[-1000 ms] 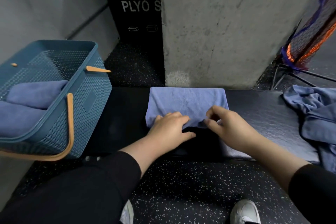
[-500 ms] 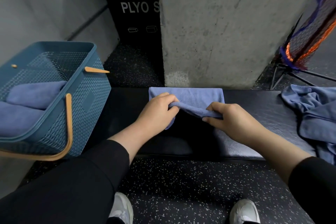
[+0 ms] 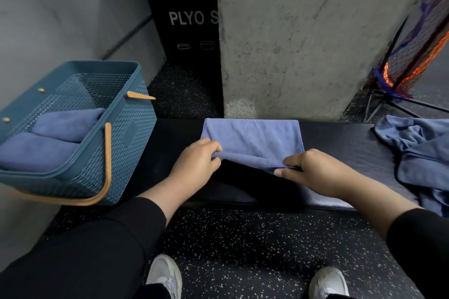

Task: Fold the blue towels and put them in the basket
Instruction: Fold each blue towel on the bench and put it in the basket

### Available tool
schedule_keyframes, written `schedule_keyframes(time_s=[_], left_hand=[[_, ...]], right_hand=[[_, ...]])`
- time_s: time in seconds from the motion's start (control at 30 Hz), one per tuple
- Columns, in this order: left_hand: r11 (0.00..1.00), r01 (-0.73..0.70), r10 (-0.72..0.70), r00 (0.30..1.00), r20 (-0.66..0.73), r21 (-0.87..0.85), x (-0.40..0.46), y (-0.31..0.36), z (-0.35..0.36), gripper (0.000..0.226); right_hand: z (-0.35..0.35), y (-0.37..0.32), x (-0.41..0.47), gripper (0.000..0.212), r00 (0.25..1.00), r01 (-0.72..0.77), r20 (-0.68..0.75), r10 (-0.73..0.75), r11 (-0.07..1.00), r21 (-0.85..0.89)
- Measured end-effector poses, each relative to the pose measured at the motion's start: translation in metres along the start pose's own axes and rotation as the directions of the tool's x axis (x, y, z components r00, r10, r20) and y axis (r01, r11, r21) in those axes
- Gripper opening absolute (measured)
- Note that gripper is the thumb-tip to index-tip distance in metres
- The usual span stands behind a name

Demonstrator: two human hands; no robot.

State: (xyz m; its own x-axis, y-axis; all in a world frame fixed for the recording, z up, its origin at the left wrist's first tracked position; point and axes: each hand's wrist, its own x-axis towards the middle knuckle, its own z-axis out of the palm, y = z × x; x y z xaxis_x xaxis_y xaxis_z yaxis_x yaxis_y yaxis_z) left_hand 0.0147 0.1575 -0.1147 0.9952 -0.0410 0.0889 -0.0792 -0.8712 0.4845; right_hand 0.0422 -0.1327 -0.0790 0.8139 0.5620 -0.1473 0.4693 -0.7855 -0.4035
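Soft, light, floppy towel [image 3: 252, 138] on the bench [image 3: 340, 143], best pinched at near-edge corners (sags between), as left grip [image 3: 194, 167] and right grip [image 3: 313, 172] pinch now.

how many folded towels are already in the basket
2. One folded towel lies deeper in the basket; a second lies nearer the front rim. More could be hidden underneath them.
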Motion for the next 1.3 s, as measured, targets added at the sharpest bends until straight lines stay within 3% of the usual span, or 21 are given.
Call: schedule_keyframes(time_s=[0.07,0.17,0.27,0.33,0.43,0.57,0.67,0.8,0.93,1.13,1.3], left_hand=[[0.992,0.011,0.000,0.996,0.085,-0.125,-0.001,-0.006,-0.004,0.011],[0.982,0.078,-0.036,0.973,0.230,-0.174,-0.001,-0.007,-0.007,0.023],[0.979,0.099,-0.058,0.974,0.217,-0.181,-0.002,0.006,-0.007,0.039],[0.999,0.042,-0.042,0.974,0.223,0.006,-0.002,0.016,-0.007,0.046],[0.952,-0.077,0.024,0.984,0.179,0.297,-0.003,0.021,0.000,0.049],[0.982,-0.106,0.088,0.989,0.116,0.155,-0.002,0.008,-0.004,0.013],[0.993,-0.078,0.065,0.987,0.144,0.088,-0.005,-0.008,-0.018,0.019],[1.000,-0.009,0.012,0.992,0.127,-0.020,-0.013,-0.018,-0.032,0.015],[0.986,0.005,0.016,0.992,0.123,-0.170,-0.020,-0.018,-0.040,0.012],[0.988,0.092,-0.073,0.986,0.152,-0.126,-0.021,-0.026,-0.036,0.035],[0.999,-0.016,0.004,0.967,0.254,0.043,-0.030,-0.028,-0.023,0.033]], right_hand=[[0.001,-0.002,-0.001,0.053,0.999,-0.031,-0.028,0.031,0.999,0.025],[0.000,-0.003,-0.003,0.055,0.995,-0.051,-0.084,0.058,0.995,0.082],[-0.002,-0.005,-0.004,0.054,0.992,-0.048,-0.113,0.060,0.994,0.103],[-0.003,-0.007,-0.003,0.055,0.990,-0.043,-0.125,0.057,0.993,0.111],[-0.005,-0.008,-0.003,0.054,0.989,-0.040,-0.135,0.053,0.994,0.099],[-0.014,-0.001,-0.004,0.040,0.999,-0.052,-0.011,0.053,0.995,0.082],[-0.019,0.012,-0.004,0.026,0.996,-0.057,0.068,0.056,0.998,0.009],[-0.016,0.030,-0.008,0.015,1.000,0.015,0.001,-0.015,0.999,0.043],[-0.016,0.033,-0.016,0.008,0.992,-0.070,-0.085,0.089,0.977,0.202],[-0.012,0.037,-0.021,0.017,0.981,-0.148,-0.086,0.174,0.956,0.253],[-0.007,0.031,-0.023,0.022,0.975,-0.173,-0.094,0.200,0.956,0.236]])
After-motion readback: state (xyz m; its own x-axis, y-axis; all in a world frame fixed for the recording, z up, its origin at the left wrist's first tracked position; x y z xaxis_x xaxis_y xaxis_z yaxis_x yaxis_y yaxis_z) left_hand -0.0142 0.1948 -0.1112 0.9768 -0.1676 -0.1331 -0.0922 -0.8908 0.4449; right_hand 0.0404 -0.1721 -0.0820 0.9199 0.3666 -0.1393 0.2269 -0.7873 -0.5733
